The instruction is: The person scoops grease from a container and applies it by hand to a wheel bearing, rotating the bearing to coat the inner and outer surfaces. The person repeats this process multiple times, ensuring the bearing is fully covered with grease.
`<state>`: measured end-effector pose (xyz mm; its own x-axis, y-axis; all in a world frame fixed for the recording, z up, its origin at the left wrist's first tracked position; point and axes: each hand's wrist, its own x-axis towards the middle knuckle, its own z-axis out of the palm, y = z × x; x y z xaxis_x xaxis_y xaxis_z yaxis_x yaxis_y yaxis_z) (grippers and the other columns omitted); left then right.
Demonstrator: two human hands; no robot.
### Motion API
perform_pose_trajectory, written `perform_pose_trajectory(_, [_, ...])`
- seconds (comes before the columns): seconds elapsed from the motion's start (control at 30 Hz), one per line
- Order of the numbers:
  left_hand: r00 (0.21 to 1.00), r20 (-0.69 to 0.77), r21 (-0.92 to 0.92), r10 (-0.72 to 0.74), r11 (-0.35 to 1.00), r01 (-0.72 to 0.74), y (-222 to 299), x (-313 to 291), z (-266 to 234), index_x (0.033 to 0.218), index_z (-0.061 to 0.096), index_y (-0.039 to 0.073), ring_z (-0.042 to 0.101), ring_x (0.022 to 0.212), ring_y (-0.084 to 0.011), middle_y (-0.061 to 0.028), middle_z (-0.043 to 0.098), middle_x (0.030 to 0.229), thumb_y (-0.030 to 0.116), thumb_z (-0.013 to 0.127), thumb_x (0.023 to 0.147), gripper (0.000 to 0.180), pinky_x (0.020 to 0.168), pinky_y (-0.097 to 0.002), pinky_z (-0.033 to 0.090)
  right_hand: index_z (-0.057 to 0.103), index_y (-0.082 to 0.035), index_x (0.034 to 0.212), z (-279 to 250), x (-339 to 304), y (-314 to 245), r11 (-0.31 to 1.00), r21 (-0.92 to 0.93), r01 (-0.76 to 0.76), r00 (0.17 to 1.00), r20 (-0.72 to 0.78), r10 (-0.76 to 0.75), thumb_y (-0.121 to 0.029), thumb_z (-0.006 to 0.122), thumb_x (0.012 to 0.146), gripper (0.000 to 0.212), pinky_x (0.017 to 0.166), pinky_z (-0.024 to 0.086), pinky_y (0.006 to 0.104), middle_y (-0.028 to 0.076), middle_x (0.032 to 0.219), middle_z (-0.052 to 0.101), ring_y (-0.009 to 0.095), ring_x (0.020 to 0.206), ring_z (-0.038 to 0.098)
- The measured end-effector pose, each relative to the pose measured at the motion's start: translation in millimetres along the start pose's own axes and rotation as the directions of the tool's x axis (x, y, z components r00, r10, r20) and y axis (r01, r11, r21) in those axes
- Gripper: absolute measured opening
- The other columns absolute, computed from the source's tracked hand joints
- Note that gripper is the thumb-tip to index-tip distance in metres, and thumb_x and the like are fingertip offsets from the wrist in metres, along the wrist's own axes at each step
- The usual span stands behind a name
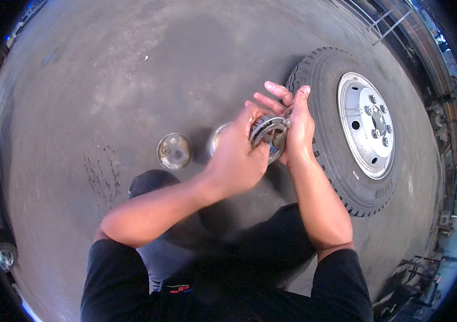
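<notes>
My left hand (237,159) is closed round a ring-shaped metal roller bearing (264,125), its fingers over the outer side and its thumb inside the ring. Against the bearing's right edge lies the palm side of my right hand (300,127). The fingers of that hand are stretched out and spread, and the fingertips look wet or greasy. Left of my hands, a round shallow dish-like metal piece (174,152) rests on the floor. A second round piece (217,135) is mostly hidden behind my left hand.
Close to the right of my hands, a big truck tyre (329,107) lies on its side with a silver wheel rim (353,121) and lug nuts. Grey concrete floor (99,96) stretches around. My knees are below my hands. Metal railings (392,26) stand at the far right.
</notes>
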<state>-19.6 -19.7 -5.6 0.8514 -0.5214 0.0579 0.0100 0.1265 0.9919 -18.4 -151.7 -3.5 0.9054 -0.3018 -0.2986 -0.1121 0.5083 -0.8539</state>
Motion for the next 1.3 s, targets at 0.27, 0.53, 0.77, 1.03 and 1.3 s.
perform_pose_trajectory(0.27, [0.909,0.076,-0.356,-0.410,0.840,0.409,3.7,12.7,-4.7,0.096,0.045,0.004,0.058,0.045,-0.0230,-0.0112,0.055,0.068,0.000,0.047,0.077,0.020,0.036,-0.0317,0.044,0.015,-0.010,0.151,-7.0,4.5,-7.0,0.971,0.134,0.196,0.929,0.291,-0.228,-0.085,0.004,0.078,0.104,0.098,0.043,0.0519,0.024,0.146,0.032,0.039,0.127,0.044])
perform_pose_trajectory(0.53, [0.885,0.278,-0.418,-0.374,0.782,0.462,12.3,15.5,-15.6,0.102,0.049,0.002,0.058,0.045,-0.0248,-0.0135,0.057,0.064,0.004,0.047,0.076,0.026,0.035,-0.0331,0.041,0.005,-0.012,0.153,-15.1,-4.9,6.6,0.884,-0.294,0.363,0.888,0.398,-0.232,-0.097,0.007,0.059,0.126,0.101,0.040,0.0498,0.021,0.149,0.028,0.040,0.129,0.041])
perform_pose_trajectory(0.77, [0.900,0.216,-0.455,-0.379,0.776,0.437,12.0,14.6,-14.2,0.104,0.052,0.001,0.058,0.044,-0.0206,-0.0162,0.063,0.073,0.004,0.042,0.080,0.026,0.034,-0.0306,0.042,0.020,-0.003,0.148,-27.0,-3.1,-5.0,0.665,-0.439,0.604,0.791,0.430,-0.435,-0.096,0.008,0.062,0.127,0.097,0.044,0.0476,0.024,0.142,0.038,0.037,0.119,0.053])
perform_pose_trajectory(1.03, [0.999,-0.020,0.006,-0.032,0.999,0.032,-3.9,8.0,0.4,0.103,0.049,0.004,0.053,0.050,-0.0106,-0.0048,0.055,0.078,-0.002,0.047,0.084,0.020,0.043,-0.0269,0.045,0.048,0.000,0.128,-6.9,3.0,5.4,0.924,-0.231,0.306,0.952,0.057,-0.301,-0.063,0.015,0.097,0.078,0.083,0.051,0.0363,0.021,0.122,0.059,0.028,0.099,0.063])
perform_pose_trajectory(1.3, [0.948,0.073,-0.235,-0.310,0.918,0.318,-0.7,8.4,-4.8,0.104,0.047,0.000,0.054,0.044,-0.0156,-0.0097,0.057,0.075,-0.002,0.045,0.080,0.024,0.035,-0.0290,0.042,0.044,-0.007,0.136,-12.5,8.4,-1.9,0.999,0.028,-0.025,0.998,0.062,0.023,-0.070,0.006,0.091,0.086,0.093,0.047,0.0467,0.021,0.134,0.049,0.033,0.112,0.056])
